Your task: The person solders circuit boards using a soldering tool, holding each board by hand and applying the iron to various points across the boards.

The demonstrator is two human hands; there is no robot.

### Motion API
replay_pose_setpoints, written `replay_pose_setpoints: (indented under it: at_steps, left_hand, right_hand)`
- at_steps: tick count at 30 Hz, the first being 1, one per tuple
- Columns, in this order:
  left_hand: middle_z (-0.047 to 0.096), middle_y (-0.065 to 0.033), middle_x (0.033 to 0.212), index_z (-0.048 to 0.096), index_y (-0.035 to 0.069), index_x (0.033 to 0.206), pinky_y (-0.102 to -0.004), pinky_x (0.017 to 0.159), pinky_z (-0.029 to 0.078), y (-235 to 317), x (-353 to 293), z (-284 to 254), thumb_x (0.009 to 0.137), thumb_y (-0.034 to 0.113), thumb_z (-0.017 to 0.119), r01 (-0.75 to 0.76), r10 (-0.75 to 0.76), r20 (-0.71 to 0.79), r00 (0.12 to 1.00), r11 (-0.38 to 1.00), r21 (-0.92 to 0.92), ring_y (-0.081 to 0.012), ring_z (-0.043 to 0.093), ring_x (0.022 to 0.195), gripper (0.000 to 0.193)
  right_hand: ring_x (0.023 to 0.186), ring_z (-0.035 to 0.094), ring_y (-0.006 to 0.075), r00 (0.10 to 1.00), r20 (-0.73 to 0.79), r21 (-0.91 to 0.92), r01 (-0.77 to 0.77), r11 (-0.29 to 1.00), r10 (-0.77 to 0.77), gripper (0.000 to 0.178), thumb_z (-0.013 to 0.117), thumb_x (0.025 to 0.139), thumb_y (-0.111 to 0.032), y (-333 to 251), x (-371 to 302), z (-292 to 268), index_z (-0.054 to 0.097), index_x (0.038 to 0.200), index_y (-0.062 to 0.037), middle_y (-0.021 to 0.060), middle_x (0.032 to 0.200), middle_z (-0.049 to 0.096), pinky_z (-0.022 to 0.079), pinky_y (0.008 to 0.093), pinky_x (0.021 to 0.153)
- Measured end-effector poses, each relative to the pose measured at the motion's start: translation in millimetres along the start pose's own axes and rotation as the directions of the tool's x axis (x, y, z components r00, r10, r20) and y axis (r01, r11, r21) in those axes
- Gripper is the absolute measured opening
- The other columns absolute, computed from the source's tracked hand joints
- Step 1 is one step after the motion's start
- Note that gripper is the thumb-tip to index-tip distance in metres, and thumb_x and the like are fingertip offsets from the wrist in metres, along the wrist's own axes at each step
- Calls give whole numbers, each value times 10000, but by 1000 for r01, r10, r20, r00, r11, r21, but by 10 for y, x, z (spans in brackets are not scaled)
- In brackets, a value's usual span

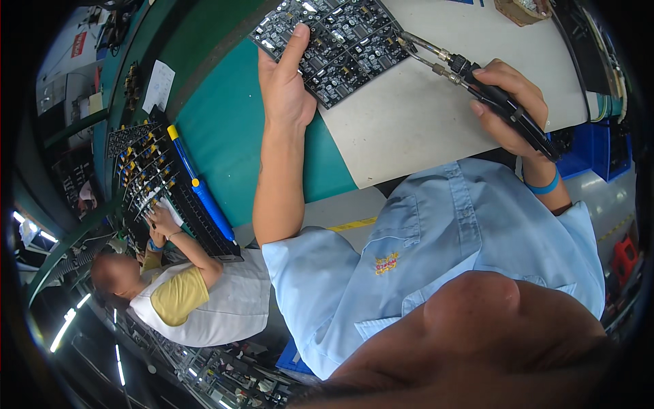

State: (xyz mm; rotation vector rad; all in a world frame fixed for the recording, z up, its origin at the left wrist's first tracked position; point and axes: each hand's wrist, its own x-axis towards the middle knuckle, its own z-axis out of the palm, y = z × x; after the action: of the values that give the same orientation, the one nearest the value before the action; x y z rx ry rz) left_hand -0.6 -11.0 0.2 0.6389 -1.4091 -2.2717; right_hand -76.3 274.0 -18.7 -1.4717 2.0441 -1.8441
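Note:
My left hand (286, 85) grips a dark circuit board panel (340, 58) by its near left edge. The thumb lies on top of the panel and the other fingers are hidden beneath it. Small components crowd its several sections. In my right hand (511, 102) is a pair of black soldering tweezers (495, 99) with two metal arms. Their tips meet the panel near its right edge; whether they touch a part there is too small to tell. A blue band circles my right wrist.
A blue and yellow solder sucker (201, 187) lies on the green mat (235, 129), left of a pale sheet (402, 129). Boards in a black rack (146, 160) stand farther left, where a co-worker's hands (162, 221) are busy. Blue bins (599, 150) sit at right; a small container (523, 10) is at the far edge.

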Motion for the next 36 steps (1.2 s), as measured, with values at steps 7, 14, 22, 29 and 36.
replay_pose_setpoints:
  at_steps: [7, 14, 22, 29, 36]
  left_hand:
    - [679, -118, 1166, 541, 13, 1306, -295, 837, 559, -12, 29, -3, 961, 71, 613, 33, -33, 23, 999, 999, -9, -202, 684, 949, 357]
    - [684, -116, 1156, 553, 9, 1293, -294, 832, 560, -16, 36, 17, 958, 75, 621, 19, -18, 38, 999, 1000, -23, -201, 686, 941, 348]
    - [691, -116, 1151, 568, 2, 1277, -300, 838, 564, -23, 32, 18, 961, 86, 627, 8, -4, 62, 998, 999, -51, -208, 690, 946, 332]
    - [704, -94, 1054, 601, 2, 1219, -258, 769, 547, -2, 16, 36, 922, 70, 649, 10, -9, 8, 1000, 999, -48, -170, 675, 857, 309]
    - [716, -126, 1115, 582, 29, 1251, -334, 793, 602, -8, -7, -108, 976, 102, 610, 13, -12, 73, 997, 1000, -13, -228, 726, 931, 286]
  right_hand:
    - [721, 587, 204, 1000, -1, 4, 13, 1000, -13, 444, 680, 711, 77, 3, -8, 1, 655, 1153, 42, 140, 903, 674, 463, 272, 657]
    - [715, 583, 202, 999, -12, -11, 33, 999, -33, 443, 681, 714, 74, 11, -3, -16, 654, 1155, 43, 136, 895, 672, 458, 268, 654]
    - [702, 573, 194, 999, -32, -17, 22, 1000, -22, 448, 679, 712, 77, -24, 5, -7, 654, 1158, 44, 123, 866, 662, 446, 258, 646]
    - [694, 567, 192, 999, -42, -5, 29, 1000, -29, 450, 678, 712, 78, 13, -6, 3, 654, 1160, 44, 121, 858, 659, 444, 259, 642]
    - [701, 569, 197, 999, -49, -5, -10, 1000, 10, 453, 678, 707, 77, -25, 2, -46, 654, 1159, 44, 129, 875, 664, 452, 269, 649]
